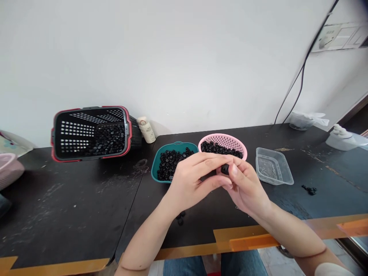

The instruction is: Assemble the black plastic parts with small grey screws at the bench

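My left hand (192, 180) and my right hand (247, 184) meet above the black table (86, 207), fingers pinched together on one small black plastic part (225, 169). Just behind them stand a teal bowl (157, 161) and a pink colander (227, 140), both filled with several black parts. A couple of loose black parts (181, 217) lie on the table under my left wrist.
A black basket with a red rim (91, 132) lies on its side at the back left, black parts inside. A clear plastic tray (273, 166) sits right of the colander. A small white bottle (146, 129), a pump bottle (340, 136) and a cable (299, 76) are near the wall.
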`<control>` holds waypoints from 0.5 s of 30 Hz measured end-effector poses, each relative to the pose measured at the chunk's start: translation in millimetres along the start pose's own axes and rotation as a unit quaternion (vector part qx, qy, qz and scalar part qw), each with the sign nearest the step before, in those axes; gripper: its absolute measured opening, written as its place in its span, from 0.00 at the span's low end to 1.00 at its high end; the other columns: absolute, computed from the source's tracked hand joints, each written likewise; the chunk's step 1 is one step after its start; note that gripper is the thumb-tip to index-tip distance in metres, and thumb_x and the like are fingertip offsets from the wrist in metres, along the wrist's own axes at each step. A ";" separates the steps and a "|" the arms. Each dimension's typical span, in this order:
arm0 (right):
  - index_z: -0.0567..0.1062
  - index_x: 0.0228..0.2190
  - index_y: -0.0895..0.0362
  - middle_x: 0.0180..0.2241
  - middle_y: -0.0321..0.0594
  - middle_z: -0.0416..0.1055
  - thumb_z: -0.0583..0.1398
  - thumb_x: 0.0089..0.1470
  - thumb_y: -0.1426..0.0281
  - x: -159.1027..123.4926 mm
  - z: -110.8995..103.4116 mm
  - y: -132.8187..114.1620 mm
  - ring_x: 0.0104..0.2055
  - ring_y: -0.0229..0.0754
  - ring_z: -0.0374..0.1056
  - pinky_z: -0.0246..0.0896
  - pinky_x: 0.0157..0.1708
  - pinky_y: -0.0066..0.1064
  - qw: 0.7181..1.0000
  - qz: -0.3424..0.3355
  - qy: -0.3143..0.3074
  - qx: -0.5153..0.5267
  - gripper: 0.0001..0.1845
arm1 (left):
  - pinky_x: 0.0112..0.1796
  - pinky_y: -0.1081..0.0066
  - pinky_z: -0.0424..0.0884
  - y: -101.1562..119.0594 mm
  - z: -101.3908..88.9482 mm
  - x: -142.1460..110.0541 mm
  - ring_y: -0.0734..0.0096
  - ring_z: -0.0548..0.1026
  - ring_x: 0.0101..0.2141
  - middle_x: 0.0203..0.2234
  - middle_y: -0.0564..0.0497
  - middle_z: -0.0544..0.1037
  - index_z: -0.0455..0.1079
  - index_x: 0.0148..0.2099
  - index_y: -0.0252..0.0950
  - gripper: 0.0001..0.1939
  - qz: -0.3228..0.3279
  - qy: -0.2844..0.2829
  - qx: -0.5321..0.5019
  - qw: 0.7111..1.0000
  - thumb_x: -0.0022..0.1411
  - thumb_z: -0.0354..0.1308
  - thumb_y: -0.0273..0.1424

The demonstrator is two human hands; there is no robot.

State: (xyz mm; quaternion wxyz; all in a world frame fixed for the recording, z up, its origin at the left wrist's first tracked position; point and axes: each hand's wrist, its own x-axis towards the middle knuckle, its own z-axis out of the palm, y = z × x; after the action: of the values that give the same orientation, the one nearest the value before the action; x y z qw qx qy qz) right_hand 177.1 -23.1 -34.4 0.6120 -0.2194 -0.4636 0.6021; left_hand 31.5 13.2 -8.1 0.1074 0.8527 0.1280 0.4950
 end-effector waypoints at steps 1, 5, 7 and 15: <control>0.66 0.23 0.57 0.17 0.30 0.57 0.63 0.53 0.60 0.1 -1.0 1.4 0.18 0.31 0.49 0.46 0.16 0.24 1.000 -0.018 0.001 -0.011 0.17 | 0.48 0.66 0.71 -1.0 2.3 0.4 0.65 0.74 0.47 0.47 0.43 0.76 0.68 0.54 0.36 0.21 -0.003 -0.013 -0.030 0.999 0.62 0.56 0.41; 0.66 0.23 0.55 0.17 0.30 0.60 0.65 0.51 0.60 -2.9 -3.0 12.7 0.18 0.32 0.53 0.50 0.18 0.25 0.998 -0.051 -0.011 -0.042 0.17 | 0.56 0.60 0.65 -3.9 12.3 -0.7 0.59 0.66 0.57 0.58 0.41 0.65 0.58 0.63 0.36 0.30 -0.017 -0.083 -0.139 0.987 0.65 0.45 0.48; 0.66 0.23 0.55 0.18 0.30 0.61 0.65 0.50 0.60 -4.6 -2.8 17.4 0.20 0.33 0.55 0.53 0.20 0.25 0.997 -0.069 -0.007 -0.047 0.17 | 0.57 0.60 0.64 -6.3 17.0 -2.1 0.58 0.64 0.58 0.60 0.41 0.63 0.54 0.65 0.37 0.32 -0.010 -0.093 -0.177 0.980 0.65 0.43 0.49; 0.71 0.27 0.53 0.21 0.31 0.64 0.64 0.54 0.64 -6.0 1.5 22.4 0.21 0.33 0.58 0.58 0.20 0.23 0.993 -0.118 -0.006 -0.031 0.09 | 0.57 0.57 0.63 -12.1 31.6 -6.4 0.56 0.61 0.60 0.62 0.41 0.59 0.61 0.59 0.36 0.29 0.008 -0.038 -0.230 0.972 0.66 0.40 0.49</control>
State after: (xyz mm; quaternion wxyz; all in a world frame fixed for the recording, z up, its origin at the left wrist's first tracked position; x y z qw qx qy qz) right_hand 164.8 -25.2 -54.0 0.6687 -0.1779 -0.5084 0.5125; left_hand 54.6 20.7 -32.5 0.3020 0.8243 -0.0005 0.4790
